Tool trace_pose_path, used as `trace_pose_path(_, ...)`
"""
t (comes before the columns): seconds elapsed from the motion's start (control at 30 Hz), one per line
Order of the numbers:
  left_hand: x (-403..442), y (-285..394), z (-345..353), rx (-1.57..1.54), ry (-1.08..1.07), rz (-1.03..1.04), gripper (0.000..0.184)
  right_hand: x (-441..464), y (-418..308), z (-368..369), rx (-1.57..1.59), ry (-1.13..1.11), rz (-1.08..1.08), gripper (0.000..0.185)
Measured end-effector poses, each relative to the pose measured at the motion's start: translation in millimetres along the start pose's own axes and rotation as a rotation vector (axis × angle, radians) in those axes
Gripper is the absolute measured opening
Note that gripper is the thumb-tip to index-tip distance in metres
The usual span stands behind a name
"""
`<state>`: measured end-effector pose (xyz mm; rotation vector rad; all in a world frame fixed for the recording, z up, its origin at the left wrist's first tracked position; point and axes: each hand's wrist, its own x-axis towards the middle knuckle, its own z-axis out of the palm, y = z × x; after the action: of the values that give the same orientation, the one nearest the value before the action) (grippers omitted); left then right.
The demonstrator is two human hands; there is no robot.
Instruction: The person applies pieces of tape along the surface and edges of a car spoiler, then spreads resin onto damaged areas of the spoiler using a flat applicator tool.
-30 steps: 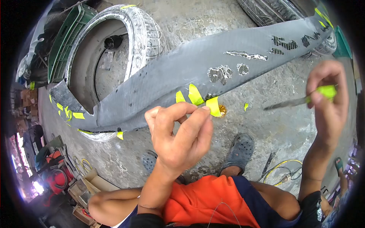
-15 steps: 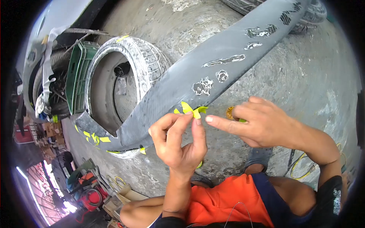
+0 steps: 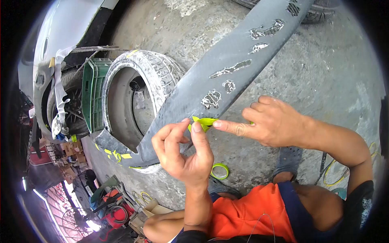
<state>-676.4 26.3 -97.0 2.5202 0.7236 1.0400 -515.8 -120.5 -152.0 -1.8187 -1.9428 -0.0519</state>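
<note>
My left hand [image 3: 182, 152] is closed, thumb and fingertips on a crumpled strip of yellow-green masking tape [image 3: 207, 121]. My right hand [image 3: 271, 123] stretches its index finger to the strip's right end, the tip touching it. Its other fingers are curled around a tape roll [image 3: 252, 122], of which only a yellow-green sliver shows. Just beyond the hands lies a long grey carbon-fibre-patterned car panel [image 3: 182, 95], with white-edged dark patches along it. Short tape pieces [image 3: 126, 156] are stuck to its near left end.
The panel rests over a whitish tyre [image 3: 162, 79]. A green crate [image 3: 93, 97] stands left of it, by a pale car body [image 3: 52, 40]. Another yellow-green tape roll [image 3: 219, 171] lies on the concrete floor, near my shoe. Red equipment [image 3: 117, 214] sits at the lower left.
My right index finger has moved left and now meets the tape strip. The strip looks more folded. The view has shifted, bringing the floor tape roll fully into sight.
</note>
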Motion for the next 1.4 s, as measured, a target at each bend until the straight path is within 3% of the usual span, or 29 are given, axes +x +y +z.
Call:
trace_pose_path(0.17,16.6,4.8,-13.6,-0.166,-0.172,0.069,0.029,0.6,0.6,-2.1,0.009,0.007,0.001,0.068)
trace_pose_path(0.3,22.7,-1.6,-17.0,-0.091,-0.343,0.113,0.026,-1.0,1.3,-1.9,0.009,0.011,-0.001,0.069)
trace_pose_path(0.97,38.4,-4.4,-7.1,-0.036,-0.334,0.028,0.016,-0.4,3.1,-2.5,0.057,-0.018,-0.014,0.068)
trace_pose_path(1.23,49.4,-5.5,-10.2,0.045,-0.368,-0.059,0.038,-0.6,2.4,-4.0,0.057,-0.02,-0.005,0.069)
trace_pose_path(1.4,56.2,-5.5,-13.2,0.108,-0.421,-0.136,0.039,-3.8,1.1,0.4,0.03,-0.022,-0.009,0.066)
